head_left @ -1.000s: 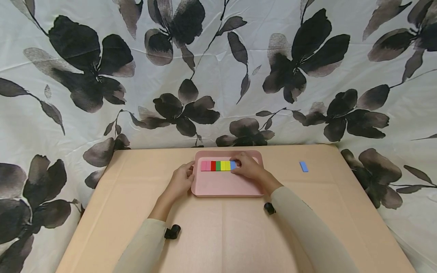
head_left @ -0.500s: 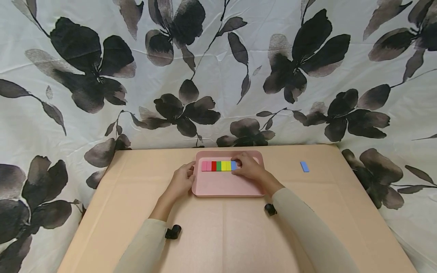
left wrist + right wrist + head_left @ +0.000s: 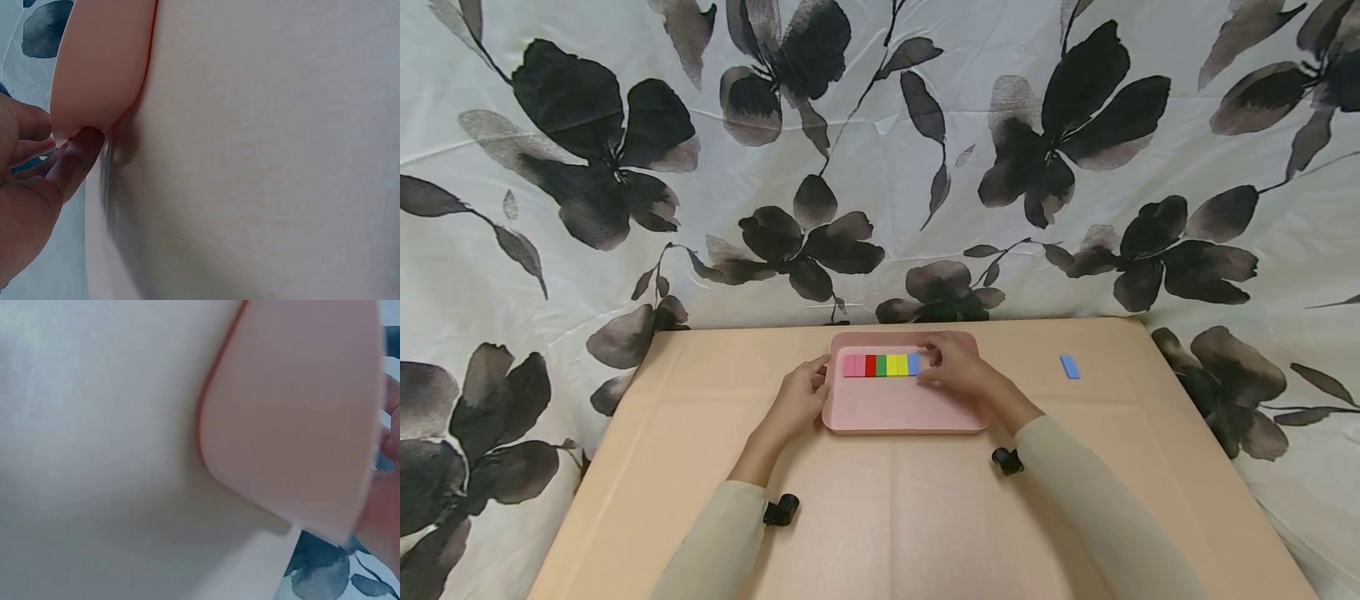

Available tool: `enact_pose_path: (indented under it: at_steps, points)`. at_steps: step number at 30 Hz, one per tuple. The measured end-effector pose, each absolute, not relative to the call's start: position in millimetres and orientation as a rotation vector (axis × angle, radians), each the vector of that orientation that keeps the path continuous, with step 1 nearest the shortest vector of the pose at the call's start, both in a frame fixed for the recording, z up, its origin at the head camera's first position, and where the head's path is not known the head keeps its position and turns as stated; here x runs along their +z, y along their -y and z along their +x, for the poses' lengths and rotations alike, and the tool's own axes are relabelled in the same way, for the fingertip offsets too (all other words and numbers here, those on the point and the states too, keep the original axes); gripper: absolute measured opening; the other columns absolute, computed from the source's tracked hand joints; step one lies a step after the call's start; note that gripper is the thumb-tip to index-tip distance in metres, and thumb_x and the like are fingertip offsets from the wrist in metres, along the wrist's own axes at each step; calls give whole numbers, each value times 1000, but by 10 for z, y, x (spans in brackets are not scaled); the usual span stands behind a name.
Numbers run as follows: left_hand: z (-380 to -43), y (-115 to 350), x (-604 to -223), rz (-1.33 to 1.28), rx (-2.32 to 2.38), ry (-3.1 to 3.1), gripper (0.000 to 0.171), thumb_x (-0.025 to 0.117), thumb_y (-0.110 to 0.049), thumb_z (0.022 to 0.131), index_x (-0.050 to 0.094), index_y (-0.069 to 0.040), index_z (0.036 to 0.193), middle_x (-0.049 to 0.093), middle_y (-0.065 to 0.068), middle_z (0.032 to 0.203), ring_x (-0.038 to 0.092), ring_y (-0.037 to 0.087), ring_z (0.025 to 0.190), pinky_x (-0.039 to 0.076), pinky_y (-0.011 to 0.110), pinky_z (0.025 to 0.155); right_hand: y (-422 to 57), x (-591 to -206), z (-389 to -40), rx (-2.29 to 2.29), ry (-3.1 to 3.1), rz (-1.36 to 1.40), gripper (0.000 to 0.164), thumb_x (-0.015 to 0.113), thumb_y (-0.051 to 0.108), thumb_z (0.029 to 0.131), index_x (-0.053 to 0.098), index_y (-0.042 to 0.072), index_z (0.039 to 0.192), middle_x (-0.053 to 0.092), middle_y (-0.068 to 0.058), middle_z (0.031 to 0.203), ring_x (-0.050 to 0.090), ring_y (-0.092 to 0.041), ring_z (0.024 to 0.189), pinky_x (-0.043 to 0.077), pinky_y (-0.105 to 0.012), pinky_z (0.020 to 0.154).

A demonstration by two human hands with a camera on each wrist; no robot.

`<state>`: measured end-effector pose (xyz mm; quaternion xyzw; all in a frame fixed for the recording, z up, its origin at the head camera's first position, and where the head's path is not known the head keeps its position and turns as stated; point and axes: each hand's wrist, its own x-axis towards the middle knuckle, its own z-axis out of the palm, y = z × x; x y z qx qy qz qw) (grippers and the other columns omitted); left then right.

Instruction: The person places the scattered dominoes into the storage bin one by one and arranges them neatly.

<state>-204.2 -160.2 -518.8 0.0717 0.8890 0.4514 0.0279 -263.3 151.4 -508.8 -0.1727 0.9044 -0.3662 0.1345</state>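
Observation:
A pink tray (image 3: 895, 412) lies at the far middle of the table. In it is a side-by-side row of coloured tiles: pink (image 3: 853, 365), red (image 3: 870, 365), green (image 3: 881, 365), yellow (image 3: 897, 365) and a blue tile (image 3: 913, 364) at the right end. My left hand (image 3: 801, 390) holds the tray's left side; the left wrist view shows the thumb against its outer wall. Over the tray's right part, my right hand (image 3: 961, 367) is just right of the blue tile, fingers loosely bent, nothing seen between them. The right wrist view mostly hides this hand (image 3: 386, 506) behind the tray wall.
Another blue tile (image 3: 1070, 367) lies by itself on the table (image 3: 887, 517), to the right of the tray. A white cloth (image 3: 925, 275) with dark flowers hangs behind the table's far edge. Dark wrist cameras sit at both sleeves.
My right hand has let go of the blue tile at the row's end and drawn slightly right. The tile stays in the row. My left hand has kept its place.

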Motion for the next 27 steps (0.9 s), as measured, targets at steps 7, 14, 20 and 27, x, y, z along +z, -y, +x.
enact_pose_path:
  at_steps: [7, 14, 20, 27]
  points:
    - [-2031, 1599, -5160, 221, 1392, -2741, 54, 60, 3, 97, 49, 5, 150, 65, 25, 126, 69, 36, 113, 61, 43, 92, -1731, -4921, -2512, -1066, -2695, -497, 67, 85, 21, 86, 57, 8, 146, 54, -20, 131, 59, -29, 109, 56, -40, 94]
    - [-2029, 1606, -5169, 217, 1391, -2745, 54, 59, 4, 96, 49, 5, 149, 65, 25, 126, 69, 36, 112, 61, 43, 92, -1968, -4800, -2406, -1134, -2712, -497, 65, 84, 15, 86, 57, 5, 144, 54, -23, 132, 61, -32, 110, 57, -47, 96]
    - [-2027, 1597, -5171, 218, 1392, -2745, 54, 60, 4, 96, 50, 5, 149, 65, 25, 125, 69, 36, 113, 60, 43, 93, -2245, -4780, -2339, -1171, -2732, -446, 62, 83, 13, 88, 57, 2, 143, 54, -19, 133, 61, -32, 112, 57, -50, 98]
    - [-2030, 1604, -5172, 218, 1381, -2748, 53, 59, 3, 97, 49, 5, 149, 65, 25, 125, 69, 36, 114, 60, 44, 94, -2646, -4840, -2320, -1244, -2768, -419, 57, 80, 9, 90, 57, -3, 141, 56, -21, 136, 61, -35, 114, 54, -53, 101]
